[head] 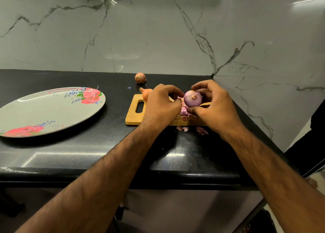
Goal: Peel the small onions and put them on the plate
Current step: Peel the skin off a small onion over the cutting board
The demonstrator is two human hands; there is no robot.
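Peeling is judged nearly done on the small round purple onion (193, 98), which is gripped between the thumb and curled fingers of the right hand (216, 107) and held just above the rectangular wooden cutting board with slot handle (133, 115), toward the right edge of the black stone counter (105, 144). Glossy purple flesh is shown across the visible side, with only a dry root tuft at its centre. The left hand (161, 106) is curled in at the onion's left flank; whether a strip of skin is pinched there cannot be told. For a clean finish, the onion should be turned so the far side gets checked, any last papery strip pulled away from the root end, and scraps dropped onto the board. The oval grey plate with red rose print (52, 109) sits well apart at the counter's left edge, partly cut off, and no onion is seen on it. Unpeeled: one small brown-skinned onion (140, 77) near the back edge, and an orange-brown onion (146, 93) at the board's back left corner, half covered by the left hand. Pink peel scraps (183, 112) on the board are mostly masked by both hands; more lie off its front edge. The board's right end is hidden under the right hand.
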